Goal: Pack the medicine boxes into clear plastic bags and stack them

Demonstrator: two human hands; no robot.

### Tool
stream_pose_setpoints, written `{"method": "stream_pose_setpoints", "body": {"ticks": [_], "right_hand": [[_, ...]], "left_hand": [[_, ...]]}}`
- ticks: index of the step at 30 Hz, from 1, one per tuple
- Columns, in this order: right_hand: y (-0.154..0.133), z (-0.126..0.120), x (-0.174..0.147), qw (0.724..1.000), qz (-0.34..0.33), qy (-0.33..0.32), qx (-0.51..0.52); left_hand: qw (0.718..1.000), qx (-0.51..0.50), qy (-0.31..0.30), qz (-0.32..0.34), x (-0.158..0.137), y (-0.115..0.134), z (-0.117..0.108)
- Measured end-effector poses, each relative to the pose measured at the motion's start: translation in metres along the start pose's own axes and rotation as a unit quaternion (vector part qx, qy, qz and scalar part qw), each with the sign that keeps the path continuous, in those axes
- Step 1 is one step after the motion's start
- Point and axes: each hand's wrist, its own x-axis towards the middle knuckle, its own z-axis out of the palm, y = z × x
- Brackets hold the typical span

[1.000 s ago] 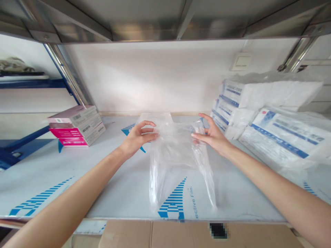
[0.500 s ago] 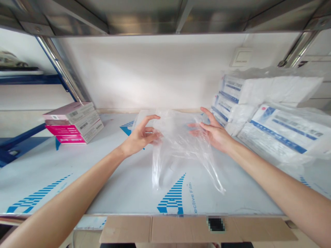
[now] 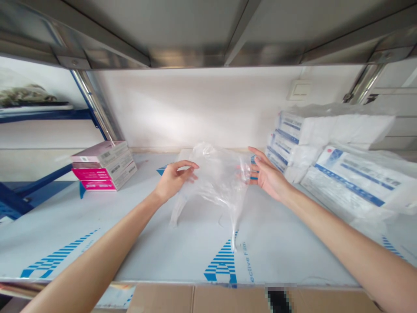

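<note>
A clear plastic bag point(image 3: 216, 180) with two handle straps stands crumpled and puffed up at the middle of the shelf surface. Its straps trail toward me. At its left edge my left hand point(image 3: 174, 179) has thumb and forefinger drawn close together on the thin film. The other fingertips of that hand are partly behind the plastic. My right hand point(image 3: 269, 177) is at the bag's right side, fingers spread apart, with the fingertips touching or just behind the film.
Pink-and-white boxes point(image 3: 103, 167) are stacked at the left. Several plastic-wrapped white-and-blue packs point(image 3: 355, 174) are piled at the right. A metal shelf point(image 3: 195, 32) hangs low overhead. Cardboard point(image 3: 163, 300) shows below the front edge.
The bag has shifted left and puffed up, its straps swinging left. My left thumb and forefinger have come closer together. My right hand stays spread. The camera view has tilted up a little.
</note>
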Motion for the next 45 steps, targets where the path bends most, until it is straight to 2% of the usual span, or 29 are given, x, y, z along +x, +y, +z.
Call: {"method": "stream_pose_setpoints", "body": {"ticks": [9, 15, 17, 21, 24, 28, 31, 34, 39, 42, 45], "right_hand": [[0.003, -0.006, -0.007, 0.995, -0.076, 0.021, -0.064], [0.003, -0.012, -0.006, 0.990, -0.122, 0.052, -0.057], [0.002, -0.013, -0.008, 0.992, -0.108, 0.043, -0.054], [-0.001, -0.005, -0.004, 0.994, -0.056, -0.027, -0.095], [-0.011, 0.009, 0.017, 0.989, -0.063, -0.032, -0.133], [-0.028, 0.028, 0.067, 0.988, -0.083, 0.044, -0.121], [-0.028, 0.039, 0.101, 0.988, -0.050, 0.070, -0.126], [-0.012, 0.045, 0.120, 0.983, -0.029, 0.070, -0.164], [0.021, 0.049, 0.125, 0.952, -0.003, 0.066, -0.298], [0.022, 0.053, 0.129, 0.911, -0.011, 0.093, -0.403], [0.014, 0.064, 0.141, 0.865, -0.033, 0.116, -0.487]], "left_hand": [[0.999, 0.015, -0.019, 0.024, -0.002, 0.001, 0.001], [0.999, -0.004, -0.024, 0.027, -0.002, -0.001, 0.003], [0.999, -0.012, -0.015, 0.025, -0.003, -0.002, 0.004], [0.999, -0.032, 0.031, -0.009, 0.004, 0.002, 0.005], [0.997, -0.039, 0.054, -0.030, 0.023, 0.010, -0.001], [0.994, -0.053, 0.089, -0.035, 0.059, 0.013, -0.021], [0.993, -0.030, 0.098, -0.063, 0.079, 0.001, -0.035], [0.992, 0.021, 0.101, -0.078, 0.087, -0.019, -0.042], [0.978, 0.158, 0.102, -0.088, 0.086, -0.051, -0.047], [0.957, 0.260, 0.105, -0.075, 0.090, -0.057, -0.051], [0.929, 0.353, 0.102, -0.052, 0.102, -0.052, -0.050]]}}
